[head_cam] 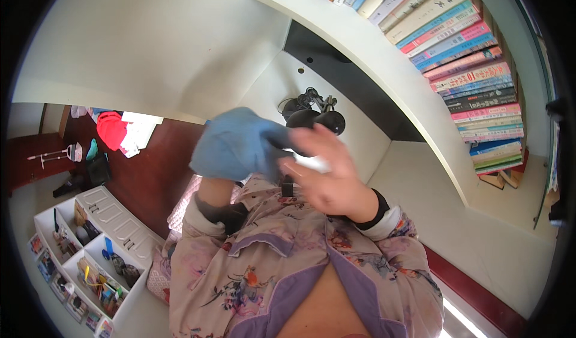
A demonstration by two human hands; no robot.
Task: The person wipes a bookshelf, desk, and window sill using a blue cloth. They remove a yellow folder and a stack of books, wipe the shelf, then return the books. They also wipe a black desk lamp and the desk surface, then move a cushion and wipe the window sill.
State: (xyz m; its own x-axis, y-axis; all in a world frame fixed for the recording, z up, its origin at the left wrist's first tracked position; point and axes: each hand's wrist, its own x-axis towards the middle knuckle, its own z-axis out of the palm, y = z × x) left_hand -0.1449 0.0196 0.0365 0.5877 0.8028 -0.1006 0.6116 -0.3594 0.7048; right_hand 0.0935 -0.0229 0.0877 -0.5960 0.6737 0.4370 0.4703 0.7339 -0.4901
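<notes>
A blue cloth item [234, 144], perhaps a cloth or a cap, is held up in front of my chest. It covers my left hand, so the fingers are hidden and only the left wrist [217, 190] shows below it. Along its right side runs a darker, blurred edge. Close to that edge is my right hand [330, 176], blurred, its fingers apart and nothing seen in them. Whether those fingertips touch the cloth I cannot tell. A small dark block [287, 188] shows just below them, against my flowered top [252, 275].
Beyond my hands stands a black jointed-arm fixture [315, 110], partly hidden. A white bookshelf [360, 45] packed with books [468, 68] curves overhead at right. At lower left sits a white compartment organizer [74, 257] holding small items. Red fabric [111, 130] lies on the dark red floor [153, 167].
</notes>
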